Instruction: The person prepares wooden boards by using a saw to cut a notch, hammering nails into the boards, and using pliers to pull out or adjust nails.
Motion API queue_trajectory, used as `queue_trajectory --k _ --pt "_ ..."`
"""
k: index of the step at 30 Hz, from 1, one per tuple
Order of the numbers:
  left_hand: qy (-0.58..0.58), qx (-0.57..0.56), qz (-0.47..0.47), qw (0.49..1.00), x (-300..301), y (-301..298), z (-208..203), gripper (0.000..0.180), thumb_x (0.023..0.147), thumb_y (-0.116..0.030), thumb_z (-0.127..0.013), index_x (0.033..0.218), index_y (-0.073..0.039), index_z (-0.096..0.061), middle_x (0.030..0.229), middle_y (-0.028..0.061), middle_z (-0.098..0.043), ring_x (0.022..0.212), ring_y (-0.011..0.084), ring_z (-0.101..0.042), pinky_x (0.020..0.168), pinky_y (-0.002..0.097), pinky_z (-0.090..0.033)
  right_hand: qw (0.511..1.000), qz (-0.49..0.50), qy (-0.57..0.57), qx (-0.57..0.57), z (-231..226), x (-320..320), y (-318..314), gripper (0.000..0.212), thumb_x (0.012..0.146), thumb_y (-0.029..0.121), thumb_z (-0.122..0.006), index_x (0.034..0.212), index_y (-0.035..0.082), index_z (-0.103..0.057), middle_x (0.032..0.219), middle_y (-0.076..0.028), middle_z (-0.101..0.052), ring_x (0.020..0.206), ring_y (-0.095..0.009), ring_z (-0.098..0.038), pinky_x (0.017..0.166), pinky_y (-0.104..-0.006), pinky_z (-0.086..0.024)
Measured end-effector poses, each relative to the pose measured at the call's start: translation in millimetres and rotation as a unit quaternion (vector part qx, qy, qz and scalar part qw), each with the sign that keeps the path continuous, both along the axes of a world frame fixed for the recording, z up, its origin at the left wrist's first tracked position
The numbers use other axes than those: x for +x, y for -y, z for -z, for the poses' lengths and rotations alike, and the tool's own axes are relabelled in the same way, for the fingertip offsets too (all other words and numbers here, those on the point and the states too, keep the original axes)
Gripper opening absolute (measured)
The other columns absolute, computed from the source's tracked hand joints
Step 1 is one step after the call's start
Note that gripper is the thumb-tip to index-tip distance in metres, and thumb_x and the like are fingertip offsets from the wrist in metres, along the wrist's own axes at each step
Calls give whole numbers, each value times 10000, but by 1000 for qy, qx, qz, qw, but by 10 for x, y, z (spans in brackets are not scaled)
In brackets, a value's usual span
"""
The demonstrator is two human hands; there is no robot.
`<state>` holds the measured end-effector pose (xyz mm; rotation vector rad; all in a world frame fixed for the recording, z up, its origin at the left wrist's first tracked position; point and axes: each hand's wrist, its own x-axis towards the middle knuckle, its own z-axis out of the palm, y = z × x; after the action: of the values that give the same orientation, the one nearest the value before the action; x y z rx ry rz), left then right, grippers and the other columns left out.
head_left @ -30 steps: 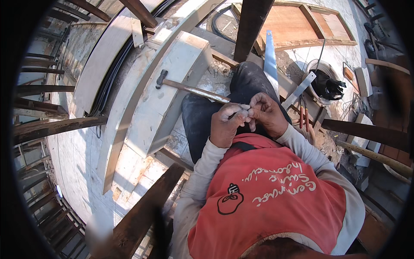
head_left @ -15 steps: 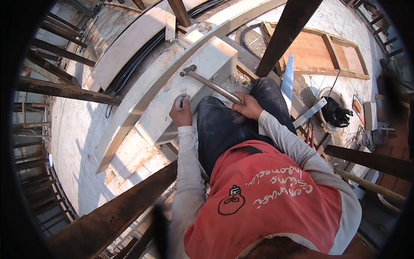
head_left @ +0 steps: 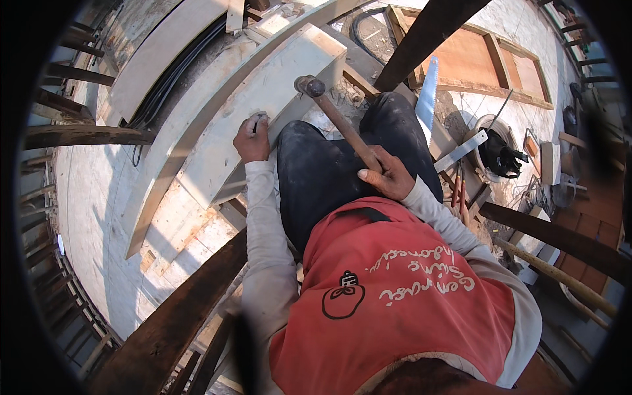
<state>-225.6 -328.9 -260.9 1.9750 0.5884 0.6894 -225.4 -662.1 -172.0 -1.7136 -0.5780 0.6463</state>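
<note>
My right hand (head_left: 388, 174) is wrapped round the lower handle of a hammer (head_left: 342, 125), above my lap. The hammer tilts up to the left, its dark metal head over the edge of a boxy pale wooden piece (head_left: 263, 99). My left hand (head_left: 252, 139) is closed above the top of that wooden piece. Its thumb and fingers are pinched together at the tips; what they hold, if anything, is too small to make out. Behind the wooden piece runs a long curved wooden beam (head_left: 166, 161).
A handsaw blade (head_left: 428, 102) stands beside my right knee. Further right are a flat metal strip (head_left: 461, 153), a bucket (head_left: 479, 158) with a black bag, and a framed wooden panel (head_left: 464, 69). Dark timbers (head_left: 431, 39) cross at both sides; black cables (head_left: 178, 72) lie far left.
The hammer has been lifted, its head now higher and nearer to me, and my right hand has risen with it. My left hand stays by the wooden piece. The whole view has shifted slightly.
</note>
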Motion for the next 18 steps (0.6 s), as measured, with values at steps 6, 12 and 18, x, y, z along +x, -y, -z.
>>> queue_trajectory --k 6,12,18 --pt "-2 20 -9 1000 23 20 25 161 869 -139 -701 973 -28 -756 940 128 -743 866 211 -717 813 320 -547 996 8 -11 -82 -118 59 -102 494 974 350 -623 1339 39 -505 881 -152 -650 805 -251 -654 747 -365 -496" --pt "-23 65 -11 998 15 55 -24 173 867 -155 -689 972 -34 -755 932 124 -740 849 237 -715 800 334 -547 988 -29 84 -130 -304 68 -233 446 980 317 -607 1340 72 -512 928 -195 -661 824 -367 -678 745 -417 -523" --pt "-14 140 -15 990 27 35 126 180 869 -180 -686 973 -50 -756 956 130 -736 885 283 -704 809 378 -547 993 -33 79 -87 -709 57 -446 395 988 290 -587 1306 75 -494 906 -187 -667 844 -380 -686 753 -449 -530"
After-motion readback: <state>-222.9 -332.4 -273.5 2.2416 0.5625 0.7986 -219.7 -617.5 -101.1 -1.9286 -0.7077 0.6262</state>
